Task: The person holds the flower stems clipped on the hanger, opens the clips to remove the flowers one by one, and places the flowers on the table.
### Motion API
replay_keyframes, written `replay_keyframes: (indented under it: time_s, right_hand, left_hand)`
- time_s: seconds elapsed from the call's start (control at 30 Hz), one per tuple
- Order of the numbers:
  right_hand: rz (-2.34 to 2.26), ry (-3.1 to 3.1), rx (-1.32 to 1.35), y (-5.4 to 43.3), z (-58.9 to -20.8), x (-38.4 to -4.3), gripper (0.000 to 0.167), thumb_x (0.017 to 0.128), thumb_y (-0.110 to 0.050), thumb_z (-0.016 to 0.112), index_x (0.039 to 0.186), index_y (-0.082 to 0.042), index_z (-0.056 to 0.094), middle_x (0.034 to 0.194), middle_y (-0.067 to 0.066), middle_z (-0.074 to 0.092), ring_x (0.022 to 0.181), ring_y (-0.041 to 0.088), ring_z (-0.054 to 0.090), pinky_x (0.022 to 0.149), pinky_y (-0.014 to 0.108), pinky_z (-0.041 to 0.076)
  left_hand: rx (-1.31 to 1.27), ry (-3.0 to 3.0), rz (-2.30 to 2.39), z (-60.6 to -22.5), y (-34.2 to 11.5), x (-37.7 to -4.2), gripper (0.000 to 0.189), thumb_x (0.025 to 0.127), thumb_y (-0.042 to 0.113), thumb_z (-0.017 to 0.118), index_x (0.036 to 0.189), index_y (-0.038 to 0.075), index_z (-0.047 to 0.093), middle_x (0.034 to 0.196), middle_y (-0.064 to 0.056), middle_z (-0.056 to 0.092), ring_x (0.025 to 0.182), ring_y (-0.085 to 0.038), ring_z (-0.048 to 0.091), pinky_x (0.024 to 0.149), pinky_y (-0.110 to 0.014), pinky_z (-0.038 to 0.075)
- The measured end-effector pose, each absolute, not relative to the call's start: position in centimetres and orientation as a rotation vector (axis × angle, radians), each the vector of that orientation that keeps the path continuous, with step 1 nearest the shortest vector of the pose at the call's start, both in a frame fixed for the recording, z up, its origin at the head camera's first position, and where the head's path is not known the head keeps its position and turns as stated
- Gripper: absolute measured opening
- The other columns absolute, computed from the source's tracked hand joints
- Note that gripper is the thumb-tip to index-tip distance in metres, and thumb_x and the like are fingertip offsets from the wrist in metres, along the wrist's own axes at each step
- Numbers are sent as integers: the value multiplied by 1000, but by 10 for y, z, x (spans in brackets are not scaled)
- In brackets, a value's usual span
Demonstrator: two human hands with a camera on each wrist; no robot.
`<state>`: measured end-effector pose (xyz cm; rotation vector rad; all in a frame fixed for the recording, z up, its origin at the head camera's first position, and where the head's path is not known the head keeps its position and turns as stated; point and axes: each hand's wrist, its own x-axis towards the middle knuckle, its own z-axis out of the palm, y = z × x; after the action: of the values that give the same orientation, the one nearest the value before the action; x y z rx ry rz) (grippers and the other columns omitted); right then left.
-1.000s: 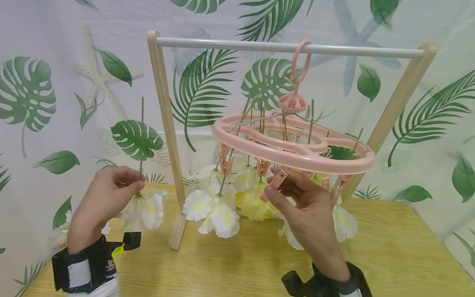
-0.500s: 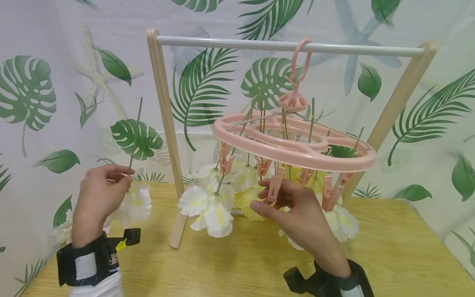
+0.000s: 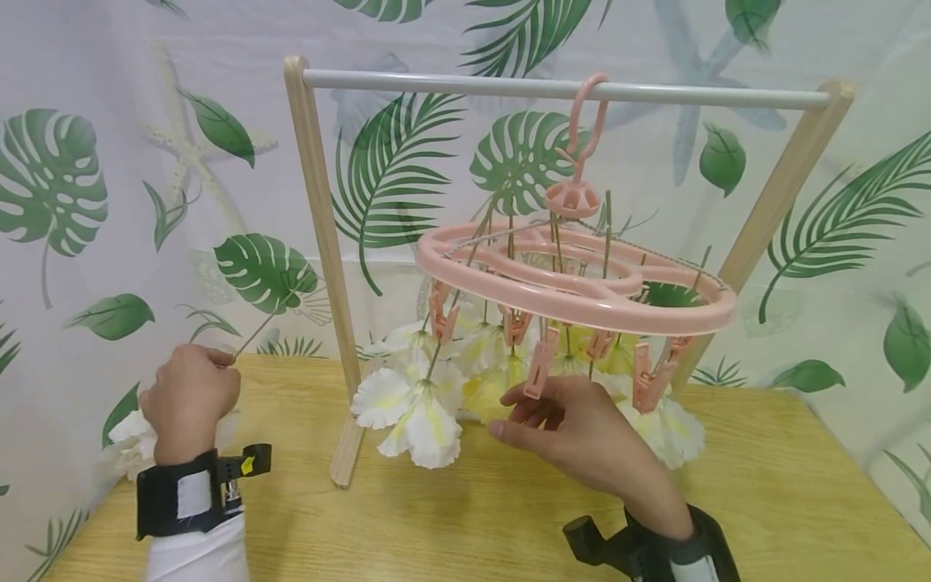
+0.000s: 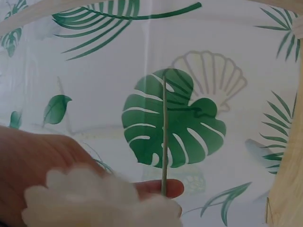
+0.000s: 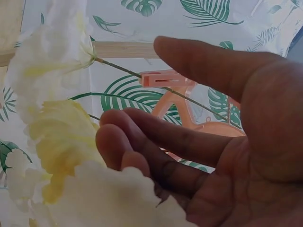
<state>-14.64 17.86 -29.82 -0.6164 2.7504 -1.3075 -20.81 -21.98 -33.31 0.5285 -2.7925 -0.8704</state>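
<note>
My left hand (image 3: pixel 192 396) pinches the thin stem (image 3: pixel 265 325) of an artificial flower, which leans up to the right. In the left wrist view its white petals (image 4: pixel 80 196) blur in the foreground, partly covering the fingers. My right hand (image 3: pixel 575 428), fingers loosely bent and thumb apart, holds nothing. It is just below a pink clip (image 3: pixel 538 364) that dangles from the front of a round pink drying hanger (image 3: pixel 582 311). White and yellow flowers (image 3: pixel 425 420) hang upside down from other clips, their stems poking up through the ring. Petals crowd beside the right fingertips (image 5: pixel 111 137).
A wooden stand (image 3: pixel 320 218) with a white rail (image 3: pixel 436 83) carries the hanger by its hook (image 3: pixel 587 121). More white flowers (image 3: pixel 131 440) lie at the left, behind the left hand. Leaf-printed cloth backs the wooden table (image 3: pixel 407 525).
My right hand has let go of the pink clip, which now hangs straight down, and has dropped below it. The left hand has drawn left and down, tilting its flower's stem to the right.
</note>
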Motion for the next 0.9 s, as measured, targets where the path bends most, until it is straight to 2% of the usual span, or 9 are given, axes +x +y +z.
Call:
replay_keyframes:
  time_s: [0.07,0.13,0.33,0.6,0.67,0.83,0.9]
  right_hand:
    - [-1287,2753,-622,179,-298,-147,35,91,-36,76,110,-6,74,87,-3,70,78,15,63,70,33,53]
    - [-1285,2747,-616,179,-298,-147,36,91,-37,76,111,-7,74,88,-3,70,79,14,63,71,33,53]
    - [-1283,2747,-605,179,-298,-146,37,91,-37,77,111,-7,73,89,-3,69,80,14,64,73,33,53]
    - [-1263,2728,-562,178,-298,-145,36,91,-37,77,111,-7,73,91,-1,69,81,15,63,74,36,52]
    - [-1252,2721,-557,178,-298,-146,37,91,-38,77,111,-8,73,91,-1,68,82,16,62,75,36,52]
    - [-1225,2707,-575,178,-299,-146,38,91,-39,76,112,-8,73,91,-1,68,81,15,62,74,36,52]
    - [-1208,2703,-590,178,-298,-147,38,91,-39,76,112,-8,73,92,-2,68,81,15,62,74,35,52]
  left_hand:
    - [569,-2814,-864,-339,-222,-212,44,93,9,47,132,-3,63,133,-30,57,110,-53,54,91,-68,31]
    - [605,-2828,-858,-344,-223,-216,42,93,9,48,131,-2,63,132,-31,57,113,-54,52,93,-69,28]
    - [649,-2828,-865,-356,-225,-221,30,93,8,51,117,-2,66,118,-31,62,107,-51,54,91,-68,28]
    - [694,-2844,-833,-364,-231,-224,17,91,7,54,101,-1,65,97,-26,65,96,-47,57,91,-67,29]
    - [711,-2859,-824,-366,-233,-226,16,92,7,54,101,-1,64,95,-25,64,94,-46,57,91,-67,29]
    - [723,-2913,-806,-372,-237,-230,19,93,7,54,108,-1,62,104,-28,64,97,-46,56,93,-67,28]
    - [727,-2931,-789,-374,-239,-231,16,93,7,52,102,-1,63,100,-28,64,96,-46,56,93,-67,28]
